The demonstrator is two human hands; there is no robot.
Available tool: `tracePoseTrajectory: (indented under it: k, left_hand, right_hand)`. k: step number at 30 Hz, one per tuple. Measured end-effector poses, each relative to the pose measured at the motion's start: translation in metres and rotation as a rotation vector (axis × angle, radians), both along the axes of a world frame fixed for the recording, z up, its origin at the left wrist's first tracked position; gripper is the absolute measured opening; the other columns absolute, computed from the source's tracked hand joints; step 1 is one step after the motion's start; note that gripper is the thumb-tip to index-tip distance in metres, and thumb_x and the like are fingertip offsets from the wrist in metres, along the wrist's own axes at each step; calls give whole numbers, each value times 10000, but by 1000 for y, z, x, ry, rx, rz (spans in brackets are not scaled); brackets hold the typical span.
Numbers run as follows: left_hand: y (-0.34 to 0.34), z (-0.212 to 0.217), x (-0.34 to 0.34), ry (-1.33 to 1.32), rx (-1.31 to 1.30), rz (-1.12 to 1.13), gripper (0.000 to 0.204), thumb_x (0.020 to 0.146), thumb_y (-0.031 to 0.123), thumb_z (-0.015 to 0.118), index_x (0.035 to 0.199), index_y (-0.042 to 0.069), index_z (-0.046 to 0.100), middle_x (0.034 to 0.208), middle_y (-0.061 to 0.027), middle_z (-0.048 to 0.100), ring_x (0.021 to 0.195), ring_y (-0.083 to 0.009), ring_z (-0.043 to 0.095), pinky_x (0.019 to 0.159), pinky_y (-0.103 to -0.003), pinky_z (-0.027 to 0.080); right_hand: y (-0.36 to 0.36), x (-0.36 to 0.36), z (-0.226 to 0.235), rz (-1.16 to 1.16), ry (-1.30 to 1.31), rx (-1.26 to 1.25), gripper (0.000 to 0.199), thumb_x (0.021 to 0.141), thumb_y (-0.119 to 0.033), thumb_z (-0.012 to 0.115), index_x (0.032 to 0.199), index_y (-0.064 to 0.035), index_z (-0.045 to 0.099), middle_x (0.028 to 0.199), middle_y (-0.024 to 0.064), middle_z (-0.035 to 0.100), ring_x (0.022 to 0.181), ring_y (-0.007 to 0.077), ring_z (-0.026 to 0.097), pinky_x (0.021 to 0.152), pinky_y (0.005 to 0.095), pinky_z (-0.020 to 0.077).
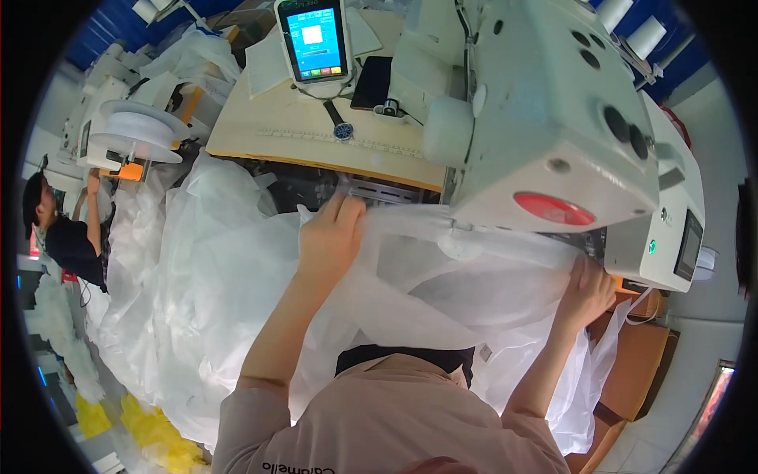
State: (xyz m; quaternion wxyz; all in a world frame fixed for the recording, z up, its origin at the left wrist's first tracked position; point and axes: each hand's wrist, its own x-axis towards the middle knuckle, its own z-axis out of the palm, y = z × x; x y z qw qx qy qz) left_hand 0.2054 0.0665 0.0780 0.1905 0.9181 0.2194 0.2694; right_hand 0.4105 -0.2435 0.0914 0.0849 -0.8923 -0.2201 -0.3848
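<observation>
Thin white sheer fabric [410, 304] stretches across in front of me, its upper edge running under the head of a large white industrial sewing machine [545, 134]. My left hand [332, 233] is closed on this edge, left of the machine head. On the other side, my right hand [586, 292] pinches the same edge close beneath the machine's right end. Between the two hands the edge is drawn fairly straight, and the cloth hangs down toward my lap. The machine head hides where a needle would meet the fabric.
A heap of white fabric [213, 308] fills the left side. On the wooden table [260, 130] are a control screen [314, 39], a phone [371, 83] and a wristwatch [342, 130]. Cardboard boxes [636, 363] stand at the right. Another person [75, 241] works at far left.
</observation>
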Motion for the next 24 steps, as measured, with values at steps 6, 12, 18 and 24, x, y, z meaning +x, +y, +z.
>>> tracePoseTrajectory:
  k: [6,12,18,24]
  left_hand:
    - [-18,-3,-79,623,-679,-277,196,867,249,550,832,58,576,763,-158,598,712,-358,578,613,-442,451]
    - [-30,-48,-136,608,-588,-225,293,903,315,481,850,55,603,787,-140,626,772,-340,593,658,-424,465]
    - [-10,-78,-163,792,-259,497,69,785,91,550,808,64,610,705,-95,641,648,-265,647,530,-352,500]
    - [26,-70,-178,139,-64,595,93,821,36,474,873,45,551,680,-127,599,613,-250,625,526,-352,482]
  right_hand:
    - [47,-25,7,331,157,-144,225,852,-165,610,1047,-57,584,1039,117,587,891,267,555,810,355,418]
    - [60,-16,-9,439,804,287,259,922,-185,527,1120,-18,538,1060,121,569,976,225,543,862,309,403]
    - [57,-5,-39,394,470,409,243,950,-196,476,1104,-19,541,979,134,630,852,234,599,758,304,464]
    - [79,-34,-44,396,553,67,279,960,-257,453,1075,-16,537,1006,142,629,864,259,604,748,313,470]
